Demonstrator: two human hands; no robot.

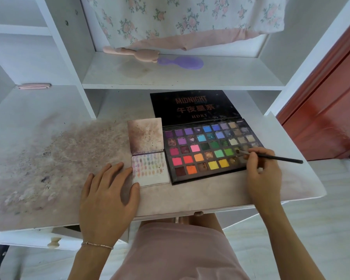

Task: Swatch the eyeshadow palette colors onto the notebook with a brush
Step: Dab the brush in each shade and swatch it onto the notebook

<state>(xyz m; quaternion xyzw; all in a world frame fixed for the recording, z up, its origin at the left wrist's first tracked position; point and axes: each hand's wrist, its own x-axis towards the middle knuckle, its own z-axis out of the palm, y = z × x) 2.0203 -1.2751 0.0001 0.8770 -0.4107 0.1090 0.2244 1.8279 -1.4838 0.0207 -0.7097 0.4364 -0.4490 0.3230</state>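
Brush (271,157) pinched in right hand (264,174), tip dipped in dark pan at right end of eyeshadow palette (205,150). Notebook (150,169) lies leftward, across palette — left hand (107,196) flat, fingers spread, steadying its edge, nearer.

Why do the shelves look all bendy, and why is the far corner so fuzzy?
Head view: the wide-angle lens bows the white shelf edges and desk outward; the right edge by the red door is smeared and blurry; light is soft and even, with a faint shadow under the left hand; the palette and brush stay fairly sharp.
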